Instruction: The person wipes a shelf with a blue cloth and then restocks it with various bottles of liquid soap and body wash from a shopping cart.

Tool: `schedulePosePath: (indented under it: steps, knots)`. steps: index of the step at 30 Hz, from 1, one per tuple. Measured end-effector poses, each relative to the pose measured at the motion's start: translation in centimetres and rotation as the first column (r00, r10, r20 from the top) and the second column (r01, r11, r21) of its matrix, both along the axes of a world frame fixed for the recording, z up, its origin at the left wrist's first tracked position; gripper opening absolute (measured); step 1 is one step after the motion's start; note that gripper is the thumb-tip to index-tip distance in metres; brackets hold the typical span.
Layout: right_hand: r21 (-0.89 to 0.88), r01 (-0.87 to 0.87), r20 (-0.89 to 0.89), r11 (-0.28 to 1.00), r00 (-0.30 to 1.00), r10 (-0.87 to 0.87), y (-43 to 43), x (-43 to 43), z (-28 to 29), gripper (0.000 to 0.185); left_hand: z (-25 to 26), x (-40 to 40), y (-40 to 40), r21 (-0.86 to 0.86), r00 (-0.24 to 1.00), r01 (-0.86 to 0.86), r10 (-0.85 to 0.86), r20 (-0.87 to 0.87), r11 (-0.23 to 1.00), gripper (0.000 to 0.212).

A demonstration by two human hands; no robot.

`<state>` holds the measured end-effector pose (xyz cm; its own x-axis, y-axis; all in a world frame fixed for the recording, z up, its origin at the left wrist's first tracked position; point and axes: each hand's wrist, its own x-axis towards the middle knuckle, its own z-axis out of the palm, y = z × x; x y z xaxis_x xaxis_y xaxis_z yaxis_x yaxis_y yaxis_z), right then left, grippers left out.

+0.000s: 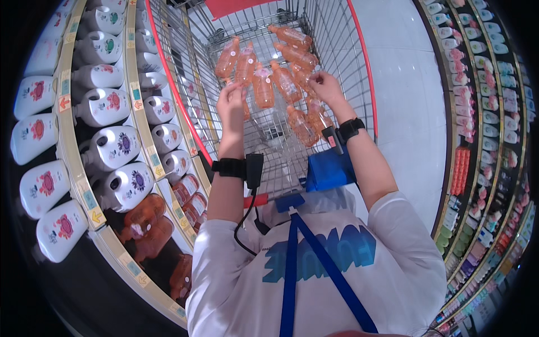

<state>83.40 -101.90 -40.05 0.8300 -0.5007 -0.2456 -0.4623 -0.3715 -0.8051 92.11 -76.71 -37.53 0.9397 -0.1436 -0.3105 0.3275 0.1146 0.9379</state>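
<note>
Both of my hands are over a wire shopping cart [365, 63] with red rims, in which several clear bottles of orange liquid lie on the wire floor. My left hand [232, 94] is at the cart's left side, over an orange bottle [246, 110] that it partly hides; whether it grips this bottle cannot be told. My right hand [326, 86] has its fingers curled beside another orange bottle [301, 76] on the right; its grip is unclear too. Between the hands lie a bottle with a pinkish neck tag [263, 89] and a tilted bottle [286, 82].
Shelves [69, 139] of white handled jugs [111, 145] run along the left, with more orange bottles [147, 223] low down. A blue bag [328, 168] is at the cart's near end by the handle [257, 200]. Stocked shelves [467, 105] curve along the right, beyond the tiled floor [414, 105].
</note>
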Motion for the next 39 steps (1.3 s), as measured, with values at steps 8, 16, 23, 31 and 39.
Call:
schedulePosePath:
  steps: [8,16,23,31,39]
  knots:
    - [-0.075,-0.234,-0.278,0.969,0.938,0.205,0.6,4.0,-11.2,0.032,-15.0,1.1,1.5,0.532,0.988,0.051,0.034,-0.149,0.845,0.015]
    - [-0.166,-0.364,-0.277,0.917,0.909,0.311,1.7,7.2,-15.6,0.043,-18.0,4.2,-0.6,0.805,0.955,-0.117,-0.157,0.252,0.582,0.032]
    - [-0.428,-0.583,-0.565,0.690,0.769,0.300,5.7,9.9,-17.7,0.089,-21.8,2.9,-4.4,0.852,0.902,0.130,-0.417,0.111,0.507,0.064]
    - [-0.383,-0.527,-0.620,0.758,0.755,0.212,6.9,10.2,-19.4,0.102,-24.8,4.1,-6.5,0.778,0.962,0.161,-0.273,0.014,0.608,0.083]
    - [0.287,-0.145,-0.482,0.947,0.832,0.274,4.4,10.5,-17.6,0.102,-21.4,5.5,-4.7,0.433,0.942,0.297,-0.185,-0.281,0.851,0.079]
